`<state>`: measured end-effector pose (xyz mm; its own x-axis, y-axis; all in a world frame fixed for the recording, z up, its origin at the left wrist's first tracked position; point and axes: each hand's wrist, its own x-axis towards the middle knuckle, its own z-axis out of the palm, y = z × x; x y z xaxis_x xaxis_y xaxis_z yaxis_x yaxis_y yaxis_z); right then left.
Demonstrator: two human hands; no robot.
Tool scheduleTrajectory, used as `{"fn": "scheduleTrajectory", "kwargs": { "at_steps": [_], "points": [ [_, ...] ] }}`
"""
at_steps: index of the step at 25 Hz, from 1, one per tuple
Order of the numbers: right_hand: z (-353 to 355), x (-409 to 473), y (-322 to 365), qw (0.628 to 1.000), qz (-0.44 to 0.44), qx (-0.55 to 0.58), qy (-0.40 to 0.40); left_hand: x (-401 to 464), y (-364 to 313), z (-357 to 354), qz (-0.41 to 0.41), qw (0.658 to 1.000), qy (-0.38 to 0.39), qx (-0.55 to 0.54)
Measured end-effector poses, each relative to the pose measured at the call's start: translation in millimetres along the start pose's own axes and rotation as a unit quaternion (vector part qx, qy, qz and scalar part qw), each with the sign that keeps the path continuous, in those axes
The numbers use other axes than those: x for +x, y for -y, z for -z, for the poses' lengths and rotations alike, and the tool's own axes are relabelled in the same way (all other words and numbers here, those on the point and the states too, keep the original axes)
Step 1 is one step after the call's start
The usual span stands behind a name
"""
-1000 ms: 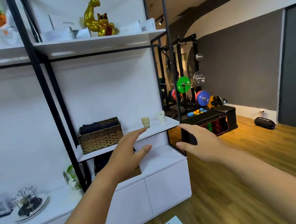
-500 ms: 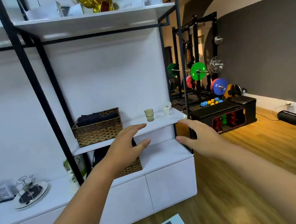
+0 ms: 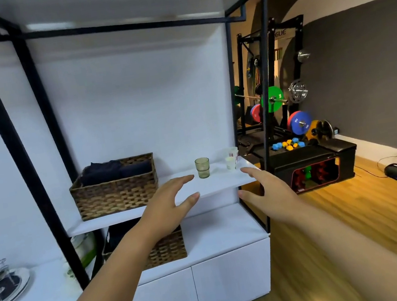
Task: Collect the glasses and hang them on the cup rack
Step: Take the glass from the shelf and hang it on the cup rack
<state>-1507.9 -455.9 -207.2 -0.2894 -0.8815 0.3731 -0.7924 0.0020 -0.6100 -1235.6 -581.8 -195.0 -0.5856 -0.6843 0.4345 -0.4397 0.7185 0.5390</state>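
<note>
Reaching toward the white middle shelf (image 3: 213, 184) of the black-framed shelving unit (image 3: 9, 144), you extend both hands with the fingers spread and nothing held. Your left hand (image 3: 167, 207) hangs in front of the shelf edge, its fingertips near but apart from the translucent green ribbed glass (image 3: 202, 167). Your right hand (image 3: 266, 191) is level with the shelf's right end, palm turned inward. The green glass stands upright on the shelf, between the brown woven wicker basket of dark folded cloth (image 3: 114, 187) at left and the small white paper cups (image 3: 231, 158) at right; it touches neither. The wire cup rack on a round silver tray (image 3: 0, 285) stands well apart at the lower left, on the white cabinet tabletop (image 3: 221, 232); its pegs appear blurred. A second woven wicker basket (image 3: 168, 248) rests on that tabletop below your left forearm. At right, beyond the frame, a black squat rack with coloured weight plates (image 3: 275, 99) stands on the wooden floor (image 3: 358, 216).
</note>
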Motion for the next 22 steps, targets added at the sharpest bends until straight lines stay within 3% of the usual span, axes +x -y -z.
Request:
{"fn": "scheduleTrajectory", "kwargs": {
  "at_steps": [14,22],
  "points": [
    [-68.8,199.0,-116.5,0.998,-0.028,0.032,0.037,167.7,112.2,-80.4,0.047,0.998,0.030,0.013],
    [-105.3,306.0,-184.0,0.991,-0.007,0.075,0.110,250.6,157.1,-130.0,0.107,0.994,0.009,0.034]
  ]
}}
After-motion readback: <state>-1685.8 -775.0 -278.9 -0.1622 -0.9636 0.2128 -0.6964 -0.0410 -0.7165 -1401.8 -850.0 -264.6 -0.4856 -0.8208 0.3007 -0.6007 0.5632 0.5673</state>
